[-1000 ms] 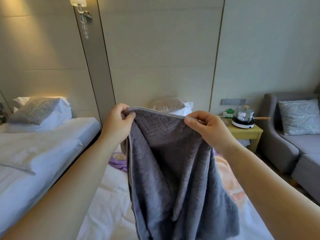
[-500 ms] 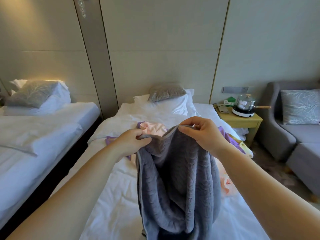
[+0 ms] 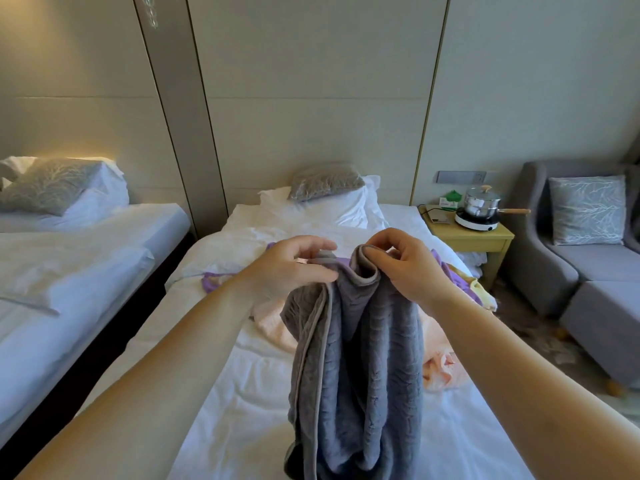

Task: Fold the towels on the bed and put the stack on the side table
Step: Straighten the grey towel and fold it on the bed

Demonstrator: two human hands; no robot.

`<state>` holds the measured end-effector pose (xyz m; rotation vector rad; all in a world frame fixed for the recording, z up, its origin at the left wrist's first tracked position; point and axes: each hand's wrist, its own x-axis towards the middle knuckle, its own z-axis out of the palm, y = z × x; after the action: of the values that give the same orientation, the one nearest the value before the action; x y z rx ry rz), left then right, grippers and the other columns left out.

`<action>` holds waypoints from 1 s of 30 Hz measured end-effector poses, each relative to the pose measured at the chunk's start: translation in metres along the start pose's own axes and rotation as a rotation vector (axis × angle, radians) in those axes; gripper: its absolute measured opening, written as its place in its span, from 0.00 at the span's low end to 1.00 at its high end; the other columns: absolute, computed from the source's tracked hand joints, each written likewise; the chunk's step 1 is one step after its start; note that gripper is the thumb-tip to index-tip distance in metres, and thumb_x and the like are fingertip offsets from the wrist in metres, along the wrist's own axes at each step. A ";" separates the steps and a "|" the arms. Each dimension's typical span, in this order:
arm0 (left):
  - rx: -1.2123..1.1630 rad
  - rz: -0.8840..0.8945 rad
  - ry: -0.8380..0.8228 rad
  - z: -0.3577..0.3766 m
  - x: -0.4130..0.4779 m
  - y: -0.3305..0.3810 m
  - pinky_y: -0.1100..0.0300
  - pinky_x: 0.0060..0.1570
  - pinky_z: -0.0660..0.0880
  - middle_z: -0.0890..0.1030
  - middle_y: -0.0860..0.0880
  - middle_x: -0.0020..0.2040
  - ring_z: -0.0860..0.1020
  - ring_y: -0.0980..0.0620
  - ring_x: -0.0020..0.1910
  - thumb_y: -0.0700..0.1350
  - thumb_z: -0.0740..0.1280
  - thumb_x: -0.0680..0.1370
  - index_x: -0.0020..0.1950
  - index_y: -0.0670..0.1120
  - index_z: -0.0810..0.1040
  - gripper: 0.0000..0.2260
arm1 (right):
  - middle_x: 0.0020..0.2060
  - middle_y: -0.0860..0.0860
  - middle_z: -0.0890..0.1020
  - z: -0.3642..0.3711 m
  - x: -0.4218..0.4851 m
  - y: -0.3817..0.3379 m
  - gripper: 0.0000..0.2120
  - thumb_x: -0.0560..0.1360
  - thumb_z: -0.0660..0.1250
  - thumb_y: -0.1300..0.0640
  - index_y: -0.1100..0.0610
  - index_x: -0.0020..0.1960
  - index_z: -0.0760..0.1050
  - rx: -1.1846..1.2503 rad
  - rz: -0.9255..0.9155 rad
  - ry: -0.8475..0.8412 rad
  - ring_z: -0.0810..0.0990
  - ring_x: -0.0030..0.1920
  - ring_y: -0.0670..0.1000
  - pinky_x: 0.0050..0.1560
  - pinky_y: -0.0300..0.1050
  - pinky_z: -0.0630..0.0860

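Left hand [image 3: 291,268] and right hand [image 3: 407,268] both pinch the towel [image 3: 360,358] top edge, mid-frame, close together. It hangs bunched over the bed [image 3: 242,393]. Side table [image 3: 485,239] sits centre right.

towels [image 3: 356,358] on bed [image 3: 242,393], side table [image 3: 474,237] right

The gray towel [image 3: 360,358] runs off the near edge, so its lower end is unseen. It covers the middle of the pink towel [image 3: 272,323]. The purple towel [image 3: 214,280] shows only in scraps beside the left hand [image 3: 287,268] and right hand [image 3: 401,268]. The yellow towel [image 3: 483,294] is mostly behind the right forearm. The left bed [image 3: 69,271], sofa [image 3: 561,271] and lamp [image 3: 149,12] are cut by the edges. Print on the green box [image 3: 451,197] is too small to read.
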<state>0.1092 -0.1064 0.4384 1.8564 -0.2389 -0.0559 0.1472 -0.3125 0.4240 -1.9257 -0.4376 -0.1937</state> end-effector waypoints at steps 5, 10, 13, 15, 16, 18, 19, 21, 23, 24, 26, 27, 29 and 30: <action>0.126 0.182 0.125 -0.004 0.002 0.004 0.60 0.51 0.77 0.79 0.50 0.51 0.82 0.47 0.48 0.30 0.67 0.73 0.55 0.57 0.76 0.22 | 0.48 0.53 0.82 -0.008 -0.002 0.000 0.06 0.74 0.64 0.65 0.58 0.50 0.74 0.016 0.109 -0.105 0.77 0.43 0.49 0.47 0.39 0.73; 0.180 0.225 0.151 -0.006 0.008 0.010 0.53 0.51 0.77 0.81 0.54 0.46 0.81 0.45 0.46 0.32 0.64 0.74 0.50 0.60 0.74 0.21 | 0.50 0.47 0.81 -0.014 -0.007 -0.014 0.23 0.65 0.67 0.53 0.51 0.61 0.74 0.180 0.145 -0.457 0.79 0.50 0.45 0.50 0.35 0.74; 0.174 0.214 0.150 0.003 0.009 0.012 0.60 0.46 0.77 0.80 0.57 0.44 0.81 0.50 0.44 0.35 0.67 0.71 0.50 0.59 0.75 0.18 | 0.53 0.43 0.80 -0.001 -0.005 -0.022 0.22 0.69 0.74 0.45 0.49 0.60 0.73 0.041 0.044 -0.367 0.80 0.49 0.41 0.48 0.36 0.76; 0.174 0.232 0.166 0.008 0.009 0.012 0.66 0.44 0.75 0.80 0.56 0.45 0.80 0.55 0.41 0.35 0.68 0.71 0.51 0.57 0.75 0.17 | 0.41 0.44 0.80 0.007 -0.002 -0.023 0.10 0.72 0.73 0.52 0.52 0.51 0.75 0.012 -0.039 -0.243 0.78 0.36 0.40 0.39 0.36 0.74; 0.179 0.239 0.172 0.009 0.009 0.012 0.66 0.45 0.75 0.79 0.55 0.47 0.80 0.55 0.42 0.34 0.68 0.72 0.51 0.56 0.76 0.17 | 0.36 0.43 0.78 0.008 -0.001 -0.022 0.06 0.73 0.72 0.55 0.53 0.47 0.75 0.030 -0.056 -0.208 0.75 0.32 0.40 0.35 0.35 0.72; 0.187 0.233 0.170 0.006 0.009 0.012 0.63 0.47 0.76 0.79 0.53 0.51 0.80 0.49 0.43 0.33 0.68 0.73 0.53 0.54 0.76 0.17 | 0.29 0.40 0.76 0.009 0.001 -0.019 0.06 0.75 0.70 0.57 0.52 0.42 0.74 0.058 -0.079 -0.155 0.71 0.27 0.39 0.30 0.33 0.68; 0.188 0.220 0.158 0.005 0.008 0.013 0.60 0.49 0.76 0.80 0.52 0.52 0.80 0.46 0.44 0.33 0.67 0.74 0.54 0.53 0.77 0.16 | 0.27 0.39 0.75 0.010 0.001 -0.017 0.07 0.75 0.70 0.58 0.52 0.41 0.73 0.062 -0.088 -0.120 0.69 0.25 0.40 0.28 0.32 0.66; 0.153 0.186 0.129 0.005 0.007 0.014 0.58 0.48 0.78 0.80 0.51 0.55 0.81 0.47 0.44 0.34 0.68 0.75 0.55 0.52 0.78 0.16 | 0.25 0.36 0.75 0.012 0.002 -0.016 0.08 0.75 0.69 0.58 0.51 0.41 0.72 0.046 -0.107 -0.033 0.68 0.23 0.40 0.25 0.30 0.63; 0.029 0.147 0.132 0.008 0.007 0.016 0.63 0.41 0.79 0.80 0.49 0.55 0.81 0.56 0.41 0.32 0.67 0.75 0.54 0.52 0.78 0.16 | 0.26 0.36 0.75 0.017 0.002 -0.017 0.08 0.75 0.69 0.58 0.50 0.40 0.71 -0.001 -0.140 0.043 0.68 0.23 0.41 0.25 0.29 0.63; -0.035 0.129 0.144 0.010 0.008 0.018 0.65 0.40 0.78 0.80 0.49 0.55 0.81 0.58 0.42 0.31 0.66 0.75 0.53 0.52 0.79 0.16 | 0.28 0.36 0.76 0.020 0.003 -0.017 0.09 0.74 0.69 0.58 0.49 0.40 0.71 -0.025 -0.162 0.065 0.69 0.25 0.41 0.27 0.30 0.64; -0.088 0.106 0.168 0.012 0.009 0.021 0.64 0.42 0.79 0.80 0.47 0.55 0.81 0.56 0.48 0.29 0.63 0.76 0.52 0.51 0.80 0.17 | 0.33 0.39 0.77 0.023 0.002 -0.018 0.08 0.74 0.70 0.58 0.50 0.41 0.72 -0.044 -0.207 0.066 0.72 0.28 0.41 0.30 0.30 0.68; -0.083 0.097 0.179 0.013 0.010 0.022 0.64 0.44 0.79 0.80 0.47 0.55 0.81 0.54 0.51 0.29 0.61 0.76 0.51 0.51 0.80 0.18 | 0.34 0.39 0.78 0.024 0.002 -0.019 0.07 0.74 0.70 0.59 0.50 0.41 0.73 -0.043 -0.218 0.048 0.73 0.29 0.41 0.31 0.30 0.69; -0.073 0.079 0.191 0.014 0.011 0.024 0.64 0.45 0.79 0.80 0.46 0.54 0.80 0.52 0.53 0.28 0.58 0.77 0.49 0.51 0.81 0.20 | 0.36 0.38 0.79 0.024 0.000 -0.020 0.06 0.74 0.70 0.59 0.50 0.43 0.75 -0.025 -0.222 0.006 0.75 0.32 0.41 0.34 0.30 0.70; -0.078 0.066 0.190 0.014 0.012 0.024 0.66 0.45 0.78 0.81 0.46 0.52 0.80 0.53 0.52 0.28 0.57 0.77 0.48 0.51 0.81 0.20 | 0.37 0.39 0.79 0.023 0.000 -0.020 0.08 0.74 0.70 0.59 0.48 0.45 0.74 -0.012 -0.226 -0.004 0.76 0.34 0.41 0.36 0.31 0.71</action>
<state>0.1155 -0.1283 0.4587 1.7615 -0.1631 0.1545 0.1378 -0.2848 0.4320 -1.8865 -0.6589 -0.3401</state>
